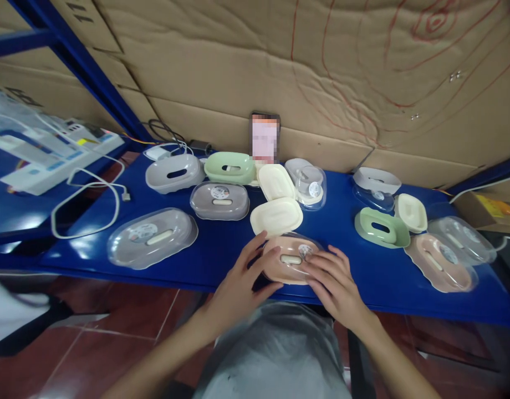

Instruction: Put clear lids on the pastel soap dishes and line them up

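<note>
A pink oval box [289,272] under a clear lid sits at the front edge of the blue table, a cream bar showing in its middle and a round label on the lid. My left hand [247,277] grips its left end, thumb low and fingers along the top. Around the right end close the fingers of my right hand [335,281], some lying over the clear lid. Just beyond the box lie two cream oval trays, the nearer tray [276,216] and the farther tray [276,182].
Left on the blue table [222,249] are lidded grey boxes [153,238] and a green shell [229,167]. More pieces stand right, including a green shell [380,228] and a pink box [435,263]. A phone [265,136] leans on cardboard; a white cable [91,233] loops left.
</note>
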Tool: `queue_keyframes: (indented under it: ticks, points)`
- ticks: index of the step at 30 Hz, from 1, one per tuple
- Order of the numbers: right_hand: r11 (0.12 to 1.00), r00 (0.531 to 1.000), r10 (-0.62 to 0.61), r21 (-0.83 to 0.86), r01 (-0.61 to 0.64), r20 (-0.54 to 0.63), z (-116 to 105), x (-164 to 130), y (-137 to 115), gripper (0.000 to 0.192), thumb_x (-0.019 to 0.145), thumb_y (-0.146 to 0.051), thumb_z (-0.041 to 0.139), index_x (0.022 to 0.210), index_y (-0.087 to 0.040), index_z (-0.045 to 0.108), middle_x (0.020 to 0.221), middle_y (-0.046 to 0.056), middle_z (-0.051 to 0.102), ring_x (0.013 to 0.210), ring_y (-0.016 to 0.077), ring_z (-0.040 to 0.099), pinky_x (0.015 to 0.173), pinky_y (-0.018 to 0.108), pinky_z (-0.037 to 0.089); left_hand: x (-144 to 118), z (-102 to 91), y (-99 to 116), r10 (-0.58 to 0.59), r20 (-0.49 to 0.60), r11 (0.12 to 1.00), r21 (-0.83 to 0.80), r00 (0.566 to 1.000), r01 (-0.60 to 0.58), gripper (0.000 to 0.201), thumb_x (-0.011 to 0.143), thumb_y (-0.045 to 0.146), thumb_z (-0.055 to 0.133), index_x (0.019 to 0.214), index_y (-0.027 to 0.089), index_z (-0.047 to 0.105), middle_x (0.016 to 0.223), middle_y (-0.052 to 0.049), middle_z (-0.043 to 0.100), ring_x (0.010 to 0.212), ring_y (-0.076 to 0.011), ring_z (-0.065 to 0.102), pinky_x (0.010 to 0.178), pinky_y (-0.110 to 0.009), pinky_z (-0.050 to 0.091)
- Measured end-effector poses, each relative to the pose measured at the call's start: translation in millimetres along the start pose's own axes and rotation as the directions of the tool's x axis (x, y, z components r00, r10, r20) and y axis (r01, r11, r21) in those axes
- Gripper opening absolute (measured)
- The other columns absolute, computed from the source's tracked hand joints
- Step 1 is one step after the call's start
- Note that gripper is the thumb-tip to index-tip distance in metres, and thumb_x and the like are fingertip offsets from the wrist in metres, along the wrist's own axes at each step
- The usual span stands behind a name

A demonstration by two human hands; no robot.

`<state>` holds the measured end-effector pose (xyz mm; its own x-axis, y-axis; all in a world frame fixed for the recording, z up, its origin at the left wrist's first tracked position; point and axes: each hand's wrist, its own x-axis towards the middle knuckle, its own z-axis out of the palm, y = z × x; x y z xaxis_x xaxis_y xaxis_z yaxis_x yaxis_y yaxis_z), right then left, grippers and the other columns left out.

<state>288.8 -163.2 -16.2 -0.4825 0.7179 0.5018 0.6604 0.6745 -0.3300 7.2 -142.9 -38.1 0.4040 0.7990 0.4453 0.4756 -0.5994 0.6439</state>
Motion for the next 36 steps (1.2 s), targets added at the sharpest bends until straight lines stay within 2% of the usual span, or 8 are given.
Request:
queue_keyframes:
  ticks: [3,7,13,16,20,30,33,36]
  points:
    - [0.998,0.998,-0.068,0.003,0.067,0.018,-1,4,-1,0.048,0.102,-0.013,0.066,0.148,-0.028,0.064,0.135,0.005,0.077,0.138,0.0254,0.064,0.131,0.061,0.038,0,-0.8,-3,0.049,-0.017,0.999,-0.003,0.999,-0.049,0.06,0.103,0.032,0.074,0.158,0.034,0.05,0.172,-0.013,0.038,0.151,-0.0322,0.055,0.118,-0.051,0.059]
    - [0.984,0.987,-0.151,-0.081,0.156,0.059,-1,5,-7,0.041,0.105,-0.009,0.061,0.143,-0.024,0.068,0.134,0.004,0.078,0.141,0.0215,0.062,0.138,0.058,0.026,3,-4.3,-1,0.086,-0.033,0.996,0.032,0.996,-0.085,0.045,0.104,0.035,0.072,0.146,0.032,0.06,0.161,-0.011,0.053,0.146,-0.0299,0.059,0.119,-0.052,0.058]
    - [0.982,0.986,-0.134,-0.119,0.145,0.097,4,1,-8,0.046,0.105,-0.012,0.064,0.147,-0.03,0.066,0.135,0.003,0.078,0.141,0.022,0.063,0.136,0.063,0.029,4,-3.4,1,0.1,-0.016,0.991,0.09,0.995,-0.098,0.055,0.103,0.031,0.075,0.154,0.032,0.055,0.157,-0.011,0.058,0.142,-0.0297,0.063,0.116,-0.05,0.06]
    - [0.983,0.987,-0.127,-0.123,0.138,0.094,4,2,-6,0.045,0.103,-0.018,0.071,0.146,-0.033,0.067,0.144,0.005,0.073,0.15,0.0273,0.057,0.133,0.069,0.03,2,-0.8,-2,0.108,-0.034,0.991,0.088,0.994,-0.105,0.05,0.105,0.033,0.072,0.152,0.032,0.055,0.157,-0.012,0.057,0.142,-0.0299,0.063,0.115,-0.051,0.061]
    - [0.983,0.981,-0.147,-0.093,0.159,0.127,3,3,-3,0.048,0.105,-0.012,0.063,0.149,-0.03,0.064,0.157,0.007,0.064,0.158,0.029,0.046,0.131,0.07,0.034,1,-0.6,-4,0.119,-0.057,0.992,0.057,0.991,-0.116,0.042,0.105,0.037,0.071,0.144,0.029,0.06,0.156,-0.012,0.057,0.143,-0.0289,0.062,0.115,-0.048,0.061]
    - [0.963,0.975,-0.162,-0.194,0.19,0.15,2,-3,-8,0.049,0.106,-0.013,0.06,0.152,-0.03,0.06,0.159,0.005,0.063,0.158,0.027,0.047,0.135,0.065,0.032,-1,-1.7,-3,0.094,-0.009,0.995,0.04,0.996,-0.093,0.041,0.107,0.04,0.067,0.145,0.027,0.056,0.157,-0.014,0.053,0.146,-0.0274,0.058,0.117,-0.047,0.058]
    - [0.952,0.979,-0.125,-0.257,0.165,0.163,-5,-14,-11,0.053,0.107,-0.014,0.058,0.156,-0.031,0.057,0.161,0.007,0.06,0.155,0.0283,0.051,0.131,0.063,0.037,-1,-3.1,1,0.112,0.069,0.982,0.142,0.991,-0.121,0.048,0.11,0.043,0.062,0.153,0.025,0.051,0.166,-0.016,0.046,0.154,-0.0313,0.05,0.119,-0.051,0.056]
    - [0.931,0.996,-0.005,-0.364,0.037,0.088,-15,-25,-9,0.053,0.107,-0.019,0.061,0.159,-0.032,0.055,0.158,0.01,0.063,0.145,0.0308,0.059,0.12,0.059,0.046,5,-5.6,5,0.121,0.095,0.926,0.347,0.988,-0.147,0.059,0.11,0.045,0.059,0.163,0.023,0.043,0.176,-0.02,0.034,0.161,-0.0405,0.039,0.123,-0.064,0.048]
